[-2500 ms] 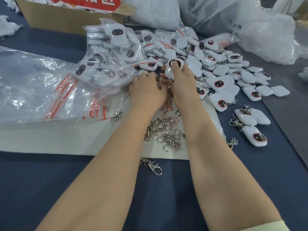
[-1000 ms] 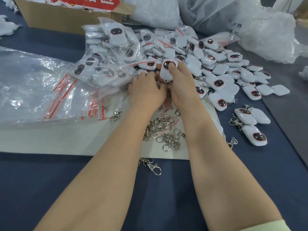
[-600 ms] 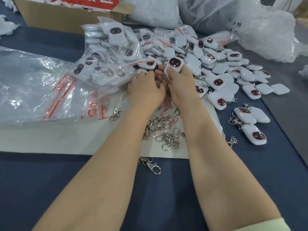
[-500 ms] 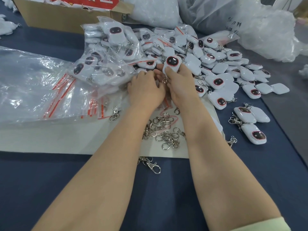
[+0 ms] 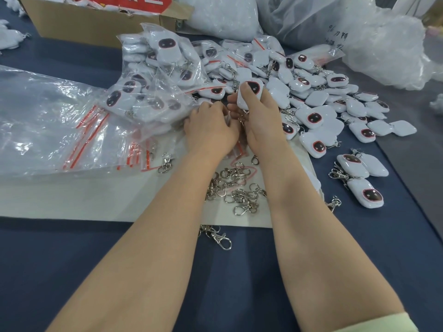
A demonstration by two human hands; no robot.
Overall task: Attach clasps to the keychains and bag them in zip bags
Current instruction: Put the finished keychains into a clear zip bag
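Note:
My right hand (image 5: pixel 260 123) grips a white keychain (image 5: pixel 251 91) with a dark oval face, held upright above the white sheet (image 5: pixel 72 200). A small metal ring (image 5: pixel 242 119) hangs under it between my hands. My left hand (image 5: pixel 211 129) is curled close against the right, its fingertips at that ring; what it pinches is hidden. Loose silver clasps (image 5: pixel 237 188) lie in a heap just below my wrists. Behind my hands is a pile of loose keychains (image 5: pixel 311 101), and to their left a heap of bagged keychains (image 5: pixel 153 80).
A stack of empty zip bags (image 5: pixel 48 123) with red strips lies at the left. A cardboard box (image 5: pixel 96 22) and big plastic sacks (image 5: pixel 359 32) line the far edge. Three keychains (image 5: pixel 362 178) with clasps lie at the right. One clasp (image 5: pixel 219 238) lies on the blue cloth.
The keychain in my right hand has turned and shifted slightly while both hands stay pressed together over the ring. Nothing else has moved.

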